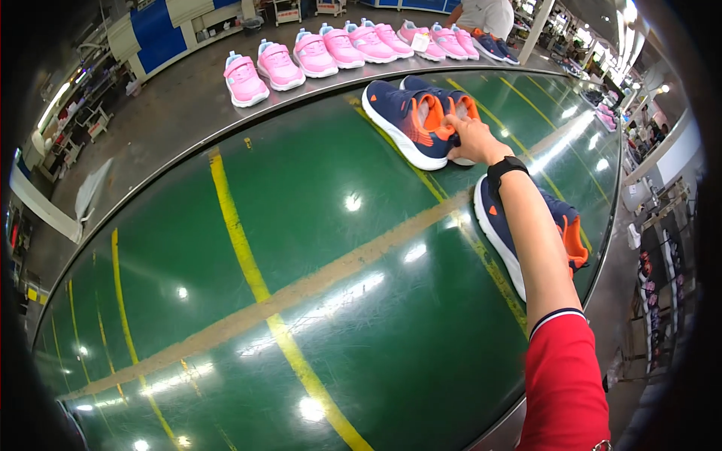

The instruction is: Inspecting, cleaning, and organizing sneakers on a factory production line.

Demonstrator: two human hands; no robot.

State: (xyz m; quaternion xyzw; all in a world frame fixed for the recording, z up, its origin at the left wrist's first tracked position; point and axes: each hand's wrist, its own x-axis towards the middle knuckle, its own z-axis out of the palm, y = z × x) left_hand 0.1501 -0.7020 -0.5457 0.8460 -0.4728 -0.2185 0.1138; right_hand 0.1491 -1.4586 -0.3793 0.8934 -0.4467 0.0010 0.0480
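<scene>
On the green conveyor belt, a navy sneaker [398, 124] with orange lining and a white sole points away from me toward the far edge. A matching sneaker [434, 85] lies close along its right side. My right hand [477, 141], with a black band on the wrist, is closed at the heel end of the pair, its fingertips gripping the orange heel collar of the left sneaker. Whether it also grips the second heel is hidden. Nearer to me, more navy and orange sneakers [496, 229] sit partly behind my forearm. My left hand is out of view.
The green belt [353, 301] has yellow cross lines and a tan lengthwise strip. A row of pink sneakers [316, 54] stands on the metal ledge beyond it, with navy sneakers [492, 46] at its right end. A person in white [489, 16] is behind that ledge.
</scene>
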